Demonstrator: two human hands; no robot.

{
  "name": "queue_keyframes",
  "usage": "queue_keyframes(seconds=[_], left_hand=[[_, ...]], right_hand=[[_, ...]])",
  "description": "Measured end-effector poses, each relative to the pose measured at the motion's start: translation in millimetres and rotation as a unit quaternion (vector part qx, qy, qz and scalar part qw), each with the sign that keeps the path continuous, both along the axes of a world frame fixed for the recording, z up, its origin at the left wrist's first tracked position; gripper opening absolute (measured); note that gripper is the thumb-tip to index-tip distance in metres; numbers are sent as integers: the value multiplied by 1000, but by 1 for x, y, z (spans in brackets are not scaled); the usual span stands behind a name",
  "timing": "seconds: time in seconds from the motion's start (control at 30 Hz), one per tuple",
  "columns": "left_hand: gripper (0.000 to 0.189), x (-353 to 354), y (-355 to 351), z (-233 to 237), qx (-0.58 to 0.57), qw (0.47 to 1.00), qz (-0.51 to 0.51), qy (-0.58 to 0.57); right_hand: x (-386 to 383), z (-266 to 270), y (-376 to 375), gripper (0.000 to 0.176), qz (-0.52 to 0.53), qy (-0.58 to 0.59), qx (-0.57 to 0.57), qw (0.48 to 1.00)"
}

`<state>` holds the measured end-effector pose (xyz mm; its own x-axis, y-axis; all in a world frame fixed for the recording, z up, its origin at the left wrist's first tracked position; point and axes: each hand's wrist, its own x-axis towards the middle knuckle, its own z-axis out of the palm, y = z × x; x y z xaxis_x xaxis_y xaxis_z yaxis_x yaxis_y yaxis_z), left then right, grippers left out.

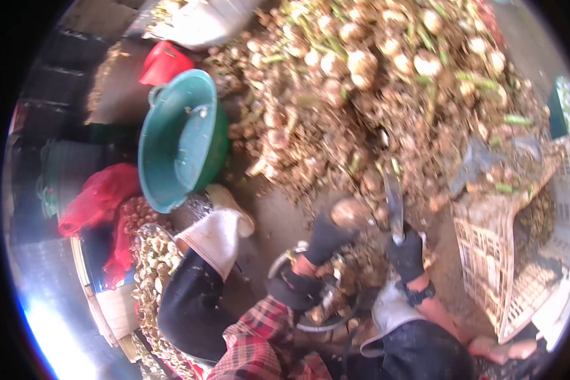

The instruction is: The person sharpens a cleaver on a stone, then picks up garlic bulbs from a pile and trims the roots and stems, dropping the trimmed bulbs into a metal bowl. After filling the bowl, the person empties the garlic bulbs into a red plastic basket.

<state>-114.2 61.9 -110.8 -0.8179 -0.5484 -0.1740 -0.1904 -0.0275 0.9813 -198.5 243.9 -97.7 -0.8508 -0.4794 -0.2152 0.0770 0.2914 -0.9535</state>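
My left hand (331, 237), in a dark glove, reaches forward with its fingers round a pale brown bulb (351, 213), which is blurred. To its right, my right hand (406, 254), gloved too and with a dark wristband, grips a knife (395, 206) whose blade points away from me. Beyond both hands lies a big heap of bulbs (363, 66) with roots, green stalks and loose dry matter. Beneath my left forearm, a round metal bowl (310, 328) contains cut pieces and bulbs.
A green basin (177, 142) leans on its side at the left, near a red object (163, 62) and red mesh bags (101, 197). Trimmed bulbs (153, 263) fill a container beside my left knee. A pale plastic crate (487, 253) is tipped at the right.
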Motion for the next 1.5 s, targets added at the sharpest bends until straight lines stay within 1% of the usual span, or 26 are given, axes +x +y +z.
queue_keyframes(seconds=[0.03,0.07,0.13,0.17,0.23,0.33,0.37,0.4,0.47,0.5,0.57,0.63,0.67,0.7,0.73,0.77,0.9,0.97,1.1,1.2,1.27,1.33,1.37,1.43,1.47,1.5], left_hand=[[68,0,-7,4,-63,998,-14,-6],[68,-6,-12,32,-173,983,-61,13],[77,-9,-7,43,-104,992,-69,-5],[77,-10,-3,41,-98,993,-73,-6],[78,-10,4,35,-35,998,-43,25],[79,-11,8,30,29,998,-13,53],[78,-10,4,29,-125,990,-59,14],[77,-9,2,29,-276,955,-105,-24],[73,-5,6,24,-284,953,-107,4],[72,-3,7,20,-250,964,-95,6],[70,4,4,2,-211,974,-84,6],[70,12,-9,-24,-199,923,-328,-30],[70,8,-5,-9,-197,923,-328,-31],[72,-3,2,23,-89,970,-223,-33],[74,-11,5,45,21,993,-112,-34],[74,-12,4,50,95,989,-113,-1],[76,-16,7,49,3,990,-142,2],[79,-16,12,48,98,990,-96,20],[81,-14,24,54,179,980,-83,18],[79,-14,25,62,107,984,-142,19],[76,-14,32,73,109,983,-147,25],[76,-17,41,91,102,978,-182,28],[76,-18,48,94,126,975,-180,37],[77,-30,60,124,84,967,-238,41],[78,-37,67,140,44,958,-280,36],[90,-44,77,157,69,945,-319,22]], right_hand=[[-4,-3,8,17,27,47,85,995],[-8,12,6,15,42,97,77,991],[-10,24,4,14,76,172,59,980],[-11,32,2,14,74,170,66,981],[-13,48,-2,15,156,282,64,944],[-15,56,-5,16,169,337,86,922],[-15,57,-4,17,177,342,99,918],[-15,56,-3,17,177,339,103,918],[-14,54,-1,20,188,358,105,908],[-14,53,0,26,194,355,99,909],[-14,47,1,21,185,351,89,914],[-12,41,2,18,179,349,77,917],[-9,39,2,15,110,254,71,958],[-7,37,1,14,38,157,62,985],[-8,34,2,14,39,156,62,985],[-10,31,5,15,18,140,48,989],[-12,39,7,22,-12,95,7,995],[-11,45,6,25,-21,58,-16,998],[-10,38,9,34,24,0,-35,999],[-9,40,20,37,53,-2,-46,998],[-8,49,29,38,28,-71,-67,995],[-4,54,42,41,1,-53,-62,997],[-2,58,52,42,-13,-97,-68,993],[-2,90,69,37,-59,-154,-105,981],[2,106,81,37,-75,-137,-106,982],[9,122,96,34,-102,-104,-135,980]])
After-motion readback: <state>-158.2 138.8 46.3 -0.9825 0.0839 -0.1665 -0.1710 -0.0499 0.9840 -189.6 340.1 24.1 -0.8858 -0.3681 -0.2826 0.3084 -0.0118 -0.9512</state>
